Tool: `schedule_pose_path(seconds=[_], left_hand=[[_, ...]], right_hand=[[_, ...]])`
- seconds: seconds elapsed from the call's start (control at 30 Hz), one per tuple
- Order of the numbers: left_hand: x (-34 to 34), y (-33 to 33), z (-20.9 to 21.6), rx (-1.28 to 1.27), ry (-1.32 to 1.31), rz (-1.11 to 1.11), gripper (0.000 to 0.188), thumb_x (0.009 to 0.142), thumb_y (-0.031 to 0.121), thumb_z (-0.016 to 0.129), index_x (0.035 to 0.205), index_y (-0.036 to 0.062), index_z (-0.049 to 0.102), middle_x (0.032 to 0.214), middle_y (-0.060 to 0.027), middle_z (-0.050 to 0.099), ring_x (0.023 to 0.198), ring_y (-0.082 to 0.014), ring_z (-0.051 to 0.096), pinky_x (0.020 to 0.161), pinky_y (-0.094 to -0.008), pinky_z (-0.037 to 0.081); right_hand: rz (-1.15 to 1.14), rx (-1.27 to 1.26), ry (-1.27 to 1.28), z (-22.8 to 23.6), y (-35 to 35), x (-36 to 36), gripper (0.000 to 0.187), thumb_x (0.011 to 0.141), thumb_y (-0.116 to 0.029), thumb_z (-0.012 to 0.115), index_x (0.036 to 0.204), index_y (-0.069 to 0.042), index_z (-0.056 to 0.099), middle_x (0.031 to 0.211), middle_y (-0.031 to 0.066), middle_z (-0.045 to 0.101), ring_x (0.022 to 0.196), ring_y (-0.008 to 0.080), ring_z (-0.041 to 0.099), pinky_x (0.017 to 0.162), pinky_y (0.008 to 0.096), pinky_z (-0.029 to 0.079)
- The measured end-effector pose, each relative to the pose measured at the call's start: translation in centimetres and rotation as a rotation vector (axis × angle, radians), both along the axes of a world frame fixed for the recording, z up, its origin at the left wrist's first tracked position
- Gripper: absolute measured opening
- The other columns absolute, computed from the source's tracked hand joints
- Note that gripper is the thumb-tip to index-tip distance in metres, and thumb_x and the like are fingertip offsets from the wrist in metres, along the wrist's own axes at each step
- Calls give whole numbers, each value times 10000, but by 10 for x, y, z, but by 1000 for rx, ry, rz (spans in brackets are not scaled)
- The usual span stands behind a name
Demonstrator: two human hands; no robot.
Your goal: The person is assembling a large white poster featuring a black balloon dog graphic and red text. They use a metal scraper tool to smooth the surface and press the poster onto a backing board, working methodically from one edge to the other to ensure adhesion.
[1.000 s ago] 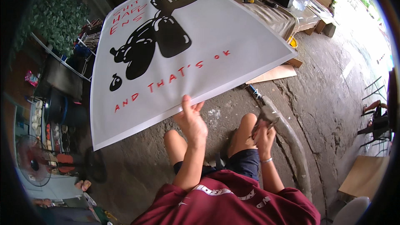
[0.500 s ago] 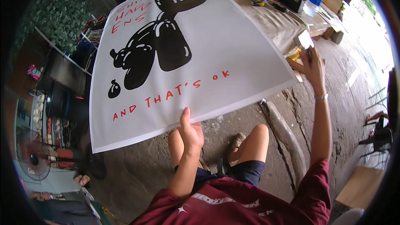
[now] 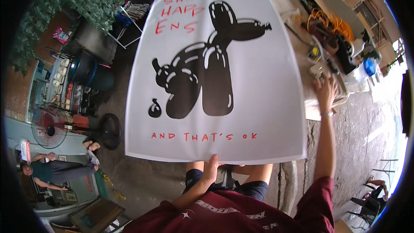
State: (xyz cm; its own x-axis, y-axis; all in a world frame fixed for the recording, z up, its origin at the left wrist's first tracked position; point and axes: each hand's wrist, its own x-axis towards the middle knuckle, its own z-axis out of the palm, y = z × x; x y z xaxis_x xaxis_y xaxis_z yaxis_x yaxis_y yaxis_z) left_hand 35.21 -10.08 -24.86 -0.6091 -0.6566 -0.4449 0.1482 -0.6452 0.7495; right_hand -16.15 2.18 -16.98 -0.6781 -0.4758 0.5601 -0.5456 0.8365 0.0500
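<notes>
While the left hand (image 3: 210, 170) pinches the near edge of a large white poster (image 3: 263, 95), thumb on top and fingers mostly hidden, the sheet spreads out ahead of it, above the knees. Beyond the poster's right edge and apart from it, the right hand (image 3: 327, 92) is at the workbench (image 3: 317, 100), fingers bent by a small pale object (image 3: 318, 71); whether they grip it, I cannot tell. Red handwritten capitals run above and below the poster's black balloon dog (image 3: 217, 82); white lettering crosses the maroon T-shirt (image 3: 258, 205). The left arm is bent, the right stretched forward, a silvery band (image 3: 326, 113) round its wrist. Orange cord (image 3: 338, 26) lies farther along the bench.
</notes>
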Motion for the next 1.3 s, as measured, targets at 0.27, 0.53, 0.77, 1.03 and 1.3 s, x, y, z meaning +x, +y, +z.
schedule_pose_path(seconds=[0.27,0.53,0.77,1.03,1.3], left_hand=[[63,-88,140,-431,-377,-696,344,903,362,676,982,27,679,852,-48,684,761,-120,653,703,-272,517],[47,-374,140,-1147,-1191,258,453,886,406,644,1072,-7,633,1191,-224,603,1068,-352,590,913,-441,454],[12,-473,77,-722,-1278,224,545,885,520,578,993,-6,665,1034,-264,658,1012,-422,625,854,-472,490],[-19,-460,148,-484,-1421,414,741,836,730,472,914,39,728,882,-234,695,879,-418,664,793,-481,508],[-27,-416,247,-714,-1306,681,734,747,720,606,848,2,723,856,-210,697,864,-368,673,800,-428,514]], right_hand=[[-5,-387,-832,13,-22,122,537,899,-399,623,1188,38,503,1076,252,579,1048,398,567,905,462,454],[92,-255,-659,67,-140,67,495,941,-295,550,1292,42,455,1234,250,503,1160,423,470,972,482,403],[-53,-18,-596,44,-193,68,497,928,-336,548,1329,-51,480,1314,207,451,1208,373,442,997,503,383],[-252,-117,-603,-7,-196,-21,508,884,-460,564,1138,-22,590,1160,217,568,1131,380,513,933,484,440],[-33,-221,-1418,-26,-231,-72,545,926,-512,546,953,9,702,904,108,716,846,238,666,754,373,512]])
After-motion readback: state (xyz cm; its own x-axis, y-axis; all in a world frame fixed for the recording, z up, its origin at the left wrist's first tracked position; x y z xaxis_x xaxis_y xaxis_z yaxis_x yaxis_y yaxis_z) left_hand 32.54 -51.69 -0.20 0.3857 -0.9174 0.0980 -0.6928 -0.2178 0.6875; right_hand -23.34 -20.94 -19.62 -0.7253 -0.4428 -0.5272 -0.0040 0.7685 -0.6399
